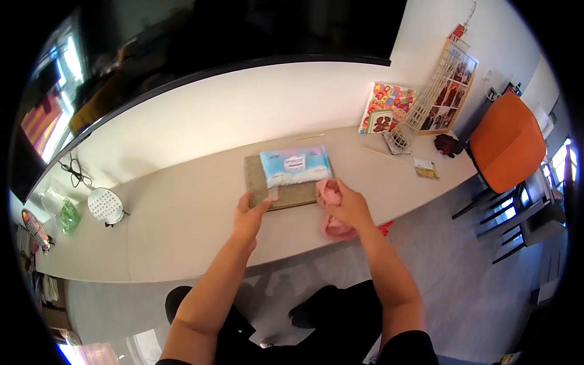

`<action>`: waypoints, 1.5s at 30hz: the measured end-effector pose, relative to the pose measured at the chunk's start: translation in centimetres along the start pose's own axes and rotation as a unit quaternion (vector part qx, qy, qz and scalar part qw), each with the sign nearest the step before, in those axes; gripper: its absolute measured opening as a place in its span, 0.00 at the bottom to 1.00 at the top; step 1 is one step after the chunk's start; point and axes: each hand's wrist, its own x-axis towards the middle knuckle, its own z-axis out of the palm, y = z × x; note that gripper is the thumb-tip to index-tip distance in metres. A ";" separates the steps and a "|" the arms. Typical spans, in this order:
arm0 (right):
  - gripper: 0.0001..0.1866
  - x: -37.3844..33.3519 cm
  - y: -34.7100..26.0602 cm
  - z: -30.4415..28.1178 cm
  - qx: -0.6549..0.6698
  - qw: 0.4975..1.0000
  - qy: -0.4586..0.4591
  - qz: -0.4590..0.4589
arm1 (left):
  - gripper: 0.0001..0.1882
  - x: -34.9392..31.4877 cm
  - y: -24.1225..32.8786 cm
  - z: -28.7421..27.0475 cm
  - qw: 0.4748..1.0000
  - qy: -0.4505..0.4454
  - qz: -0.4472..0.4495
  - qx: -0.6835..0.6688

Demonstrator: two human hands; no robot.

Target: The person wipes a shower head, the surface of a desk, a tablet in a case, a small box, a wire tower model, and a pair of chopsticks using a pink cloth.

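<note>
My right hand (353, 210) is closed on a soft, bunched pink cloth (329, 192), part of which hangs below the hand near the table's front edge. A bit of red (386, 228) shows beside that wrist. My left hand (248, 216) has its thumb and fingers apart at the front left of a flat grey-brown folded cloth or mat (292, 196). Close to the left thumb is a small pale pink piece (274, 193); whether the thumb touches it I cannot tell. A blue and white soft packet (296, 165) lies on the grey-brown piece.
The long pale table (182, 207) runs along the wall below a large black screen (243, 30). At its right stand a wire tower model (426, 97), a colourful picture (389, 106) and a small packet (426, 168). A white perforated round object (106, 205) is at left; an orange chair (508, 143) stands right.
</note>
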 end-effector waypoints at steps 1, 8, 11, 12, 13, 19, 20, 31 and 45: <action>0.42 -0.8 -0.5 0.8 -0.005 1.000 -0.001 -0.018 | 0.41 -1.9 1.2 -0.4 1.000 0.013 -0.003 0.011; 0.36 -2.5 -5.3 3.8 0.049 0.994 -0.049 -0.088 | 0.45 -4.9 -1.1 -4.5 0.782 0.324 0.106 0.521; 0.32 -2.2 -5.3 4.0 0.045 0.996 0.029 -0.077 | 0.45 -1.8 0.1 -5.3 0.837 0.237 0.125 0.478; 0.30 -2.2 -5.2 4.2 0.024 0.994 0.073 -0.073 | 0.45 -0.8 0.9 -5.2 0.845 0.229 0.091 0.474; 0.29 -2.4 -5.4 4.4 0.034 0.994 0.083 -0.069 | 0.44 0.3 1.9 -4.9 0.853 0.220 0.058 0.470; 0.27 -3.4 -5.8 6.9 -0.012 0.991 0.115 -0.070 | 0.23 5.1 3.6 -3.9 0.911 0.152 -0.044 0.382; 0.26 -3.6 -6.0 7.0 -0.007 0.991 0.119 -0.063 | 0.20 5.0 3.9 -4.0 0.923 0.131 -0.080 0.352; 0.26 -4.0 -4.9 7.3 -0.019 0.986 0.137 -0.093 | 0.11 0.7 5.0 -23.1 0.946 0.314 -0.048 -0.070; 0.17 -0.2 -18.3 13.6 -0.020 0.942 0.136 -0.306 | 0.16 -2.4 -2.0 -10.7 0.838 0.249 0.231 0.428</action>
